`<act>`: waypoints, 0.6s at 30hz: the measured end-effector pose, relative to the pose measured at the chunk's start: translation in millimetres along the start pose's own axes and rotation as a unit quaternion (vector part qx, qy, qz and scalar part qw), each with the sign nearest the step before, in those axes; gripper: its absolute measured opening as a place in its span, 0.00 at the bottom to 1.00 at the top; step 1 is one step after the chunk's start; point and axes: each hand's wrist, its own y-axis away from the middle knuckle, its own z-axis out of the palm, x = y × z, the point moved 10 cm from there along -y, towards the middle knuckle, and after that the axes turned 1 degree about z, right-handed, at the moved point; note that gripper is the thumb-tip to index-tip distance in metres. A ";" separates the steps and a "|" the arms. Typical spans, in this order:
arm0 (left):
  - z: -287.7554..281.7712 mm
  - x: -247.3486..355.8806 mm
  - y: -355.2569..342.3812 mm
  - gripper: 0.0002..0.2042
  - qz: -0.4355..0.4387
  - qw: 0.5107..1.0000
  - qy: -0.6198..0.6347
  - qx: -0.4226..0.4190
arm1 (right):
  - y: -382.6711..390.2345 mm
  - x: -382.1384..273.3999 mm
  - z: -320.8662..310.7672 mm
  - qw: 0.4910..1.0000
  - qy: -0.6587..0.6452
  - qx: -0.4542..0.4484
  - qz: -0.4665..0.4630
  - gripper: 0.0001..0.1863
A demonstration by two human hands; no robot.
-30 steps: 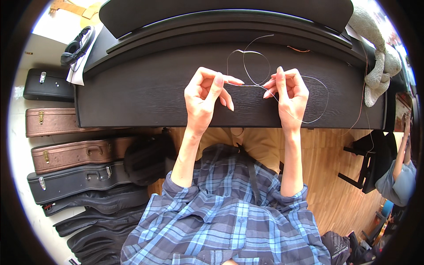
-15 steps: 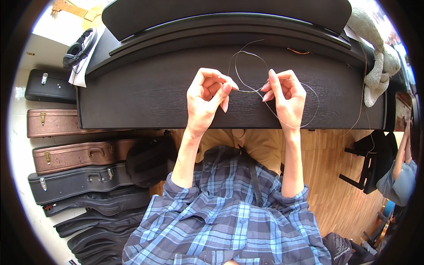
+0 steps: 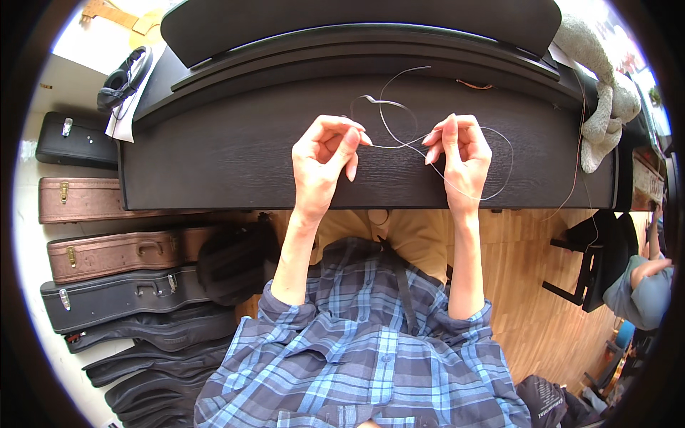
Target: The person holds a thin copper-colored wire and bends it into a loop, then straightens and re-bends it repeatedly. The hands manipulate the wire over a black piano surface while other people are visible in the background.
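Note:
A thin, silvery wire that looks like a guitar string [image 3: 389, 147] stretches between my hands over the black piano lid. My left hand [image 3: 320, 165] pinches it between thumb and fingertips, the other fingers curled. My right hand [image 3: 467, 162] pinches it too, a short way to the right. Loose coils of the wire loop beyond my hands and round the right one, and a free tip points toward the back. Where exactly each fingertip grips is too fine to make out.
On the lid's far part lies a short copper-coloured strand [image 3: 474, 85]. Headphones [image 3: 125, 80] sit at the back left, a grey plush toy [image 3: 603, 114] at the back right. Instrument cases [image 3: 107, 250] line the left. Another person's sleeve [image 3: 642, 292] shows at the far right.
My hands have drawn slightly apart, the left one moving left. The wire's coils beyond them have shifted and spread, with a loop now over the left hand's fingertips.

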 end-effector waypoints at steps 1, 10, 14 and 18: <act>-2.2 1.7 -0.6 0.06 0.011 1.000 0.002 0.007 | 0.0 -1.4 -0.8 1.000 -0.003 0.001 -0.009 0.10; -19.8 2.8 0.6 0.07 0.015 0.994 0.085 0.065 | 0.1 -3.5 -25.4 0.982 -0.175 0.055 -0.045 0.12; -25.1 4.4 0.1 0.09 0.032 0.990 0.107 0.086 | 1.1 -5.1 -34.0 0.974 -0.210 0.063 -0.062 0.12; -27.4 7.3 1.3 0.08 0.052 0.991 0.083 0.090 | 1.8 -3.0 -32.5 0.978 -0.190 0.063 -0.053 0.17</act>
